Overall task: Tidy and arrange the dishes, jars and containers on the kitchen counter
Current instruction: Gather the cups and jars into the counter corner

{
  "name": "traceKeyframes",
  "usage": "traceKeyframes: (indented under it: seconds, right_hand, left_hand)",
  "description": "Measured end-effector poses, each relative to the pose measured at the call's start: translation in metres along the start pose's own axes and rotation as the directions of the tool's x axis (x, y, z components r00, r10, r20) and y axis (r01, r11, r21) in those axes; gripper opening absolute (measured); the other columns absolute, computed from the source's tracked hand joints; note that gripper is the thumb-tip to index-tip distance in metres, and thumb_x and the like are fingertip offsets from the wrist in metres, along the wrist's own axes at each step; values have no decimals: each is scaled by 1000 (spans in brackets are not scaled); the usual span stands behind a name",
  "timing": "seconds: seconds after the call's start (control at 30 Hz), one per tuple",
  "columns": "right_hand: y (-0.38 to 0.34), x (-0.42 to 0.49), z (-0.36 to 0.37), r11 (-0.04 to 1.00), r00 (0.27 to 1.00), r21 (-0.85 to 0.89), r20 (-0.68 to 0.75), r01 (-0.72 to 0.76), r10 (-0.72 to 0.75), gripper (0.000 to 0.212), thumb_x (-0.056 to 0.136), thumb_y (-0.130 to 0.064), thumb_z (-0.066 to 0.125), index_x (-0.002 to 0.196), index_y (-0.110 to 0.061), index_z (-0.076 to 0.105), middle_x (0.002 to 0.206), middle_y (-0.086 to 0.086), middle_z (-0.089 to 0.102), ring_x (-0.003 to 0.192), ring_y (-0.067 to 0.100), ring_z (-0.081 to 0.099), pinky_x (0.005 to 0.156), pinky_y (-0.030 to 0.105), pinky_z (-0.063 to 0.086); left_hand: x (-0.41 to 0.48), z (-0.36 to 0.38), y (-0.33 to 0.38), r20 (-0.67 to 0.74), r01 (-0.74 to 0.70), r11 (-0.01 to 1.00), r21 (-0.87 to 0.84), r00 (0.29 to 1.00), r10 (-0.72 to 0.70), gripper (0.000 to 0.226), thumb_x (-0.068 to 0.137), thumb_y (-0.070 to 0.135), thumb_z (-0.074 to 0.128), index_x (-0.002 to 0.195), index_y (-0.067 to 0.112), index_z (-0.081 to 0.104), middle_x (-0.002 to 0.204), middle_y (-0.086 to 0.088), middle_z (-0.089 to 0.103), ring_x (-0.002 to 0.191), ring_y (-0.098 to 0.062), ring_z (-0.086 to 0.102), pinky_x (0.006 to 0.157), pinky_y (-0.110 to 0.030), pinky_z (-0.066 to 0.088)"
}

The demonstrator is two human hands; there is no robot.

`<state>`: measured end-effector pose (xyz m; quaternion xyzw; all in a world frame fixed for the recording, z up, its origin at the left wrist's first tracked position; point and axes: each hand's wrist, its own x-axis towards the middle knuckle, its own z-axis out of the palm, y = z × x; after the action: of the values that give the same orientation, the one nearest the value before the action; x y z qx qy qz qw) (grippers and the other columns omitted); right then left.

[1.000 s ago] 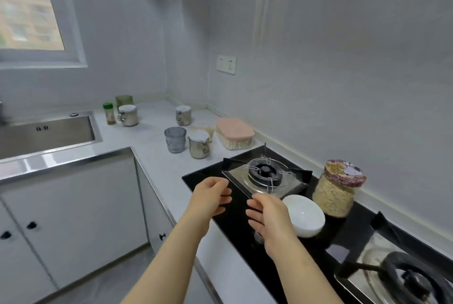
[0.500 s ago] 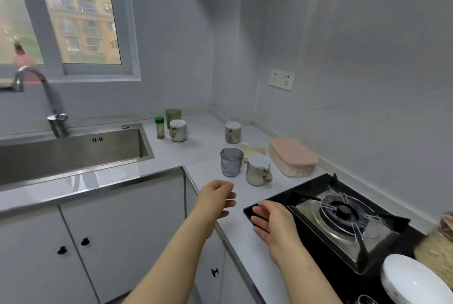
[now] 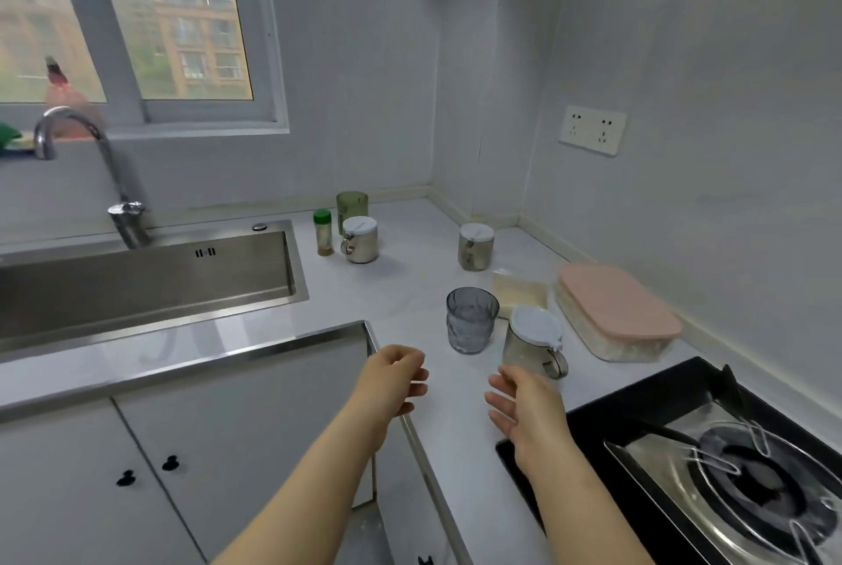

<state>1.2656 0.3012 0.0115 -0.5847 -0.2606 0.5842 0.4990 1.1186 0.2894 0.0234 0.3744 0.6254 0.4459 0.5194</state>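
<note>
The tidying seems hardly begun, and both hands are empty. The left hand (image 3: 396, 382) hangs loosely curled above the counter (image 3: 410, 282) edge. The right hand (image 3: 528, 409) is open with relaxed fingers, just in front of the lidded jar (image 3: 531, 343). The things stand scattered: a glass (image 3: 471, 320) touching or just beside the lidded jar, a pink box (image 3: 615, 311) near the wall, a small jar (image 3: 475, 246) further back, and a bottle (image 3: 323, 231), a green cup (image 3: 351, 205) and a pot (image 3: 360, 239) near the sink (image 3: 136, 282). I think all of them are yet to be grouped. The counter is pale and smooth, in a corner between the sink and the stove (image 3: 729, 464), under a window (image 3: 136, 17).
</note>
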Motion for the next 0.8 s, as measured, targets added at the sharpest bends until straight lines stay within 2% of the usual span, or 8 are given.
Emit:
traceKeyframes:
  seconds: [0.1, 0.23, 0.4, 0.47, 0.53, 0.63, 0.7, 0.8]
  right_hand:
    - [-23, 36, 14, 999, 999, -27, 30, 27, -26, 12, 94, -11, 46, 87, -13, 56, 91, 6, 59, 84, 21, 56, 68, 27, 45]
    - [-44, 79, 46, 982, 990, -131, 50, 134, -128, 20, 89, -3, 46, 72, -13, 50, 75, 5, 51, 67, 16, 44, 59, 26, 35]
    - [-52, 112, 77, 882, 956, -378, 40, 283, -289, 12, 89, -11, 48, 82, -18, 55, 80, -5, 55, 79, 17, 51, 64, 29, 38]
    - [-53, 124, 90, 788, 930, -523, 27, 325, -366, 11, 89, -15, 50, 91, -20, 59, 89, -5, 58, 98, 23, 54, 77, 32, 44]
    - [-53, 138, 99, 569, 903, -769, 27, 292, -428, 24, 88, -22, 50, 111, -22, 58, 112, -4, 57, 119, 23, 45, 95, 35, 37]
    - [-47, 163, 116, 330, 931, -931, 26, 155, -364, 45, 86, -33, 50, 131, -29, 42, 147, -3, 29, 137, 24, 19, 107, 44, 21]
    - [-43, 175, 121, 284, 966, -958, -27, 48, -256, 58, 84, -40, 53, 137, -31, 32, 153, 1, 12, 139, 29, 10, 106, 52, 21]
    - [-37, 185, 129, 230, 970, -970, -127, -78, -205, 61, 82, -40, 56, 137, -32, 31, 149, 2, 18, 134, 30, 18, 99, 50, 29]
  left_hand:
    - [34, 2, 11, -33, 15, 1000, -4, 999, -15, 12, 95, 22, 49, 97, 15, 57, 86, 0, 62, 72, -12, 60, 66, -24, 45]
    - [80, 2, 35, -82, -2, 1000, -27, 997, 0, 10, 95, 22, 50, 92, 17, 58, 86, -2, 63, 74, -14, 60, 68, -26, 46]
    - [126, -2, 46, -94, 9, 999, -40, 996, -13, 11, 95, 21, 49, 91, 17, 58, 86, -3, 62, 75, -15, 60, 68, -26, 47]
    - [144, -5, 44, -71, 27, 999, -33, 997, -29, 11, 95, 21, 49, 90, 18, 58, 85, -3, 63, 75, -16, 60, 68, -26, 47]
    - [158, -9, 44, -50, 36, 999, -25, 998, -37, 11, 95, 21, 50, 89, 19, 58, 85, -3, 63, 75, -16, 60, 69, -27, 48]
    - [188, -28, 47, 9, 41, 999, -4, 999, -41, 10, 95, 20, 50, 91, 18, 59, 83, -3, 62, 73, -16, 59, 68, -27, 47]
    - [204, -41, 51, 27, 35, 999, -6, 999, -35, 10, 95, 19, 49, 94, 15, 59, 84, -3, 62, 73, -16, 59, 68, -26, 46]
    - [224, -59, 53, 48, 40, 999, -10, 998, -40, 11, 95, 19, 49, 96, 14, 58, 85, -3, 62, 74, -16, 59, 69, -26, 46]
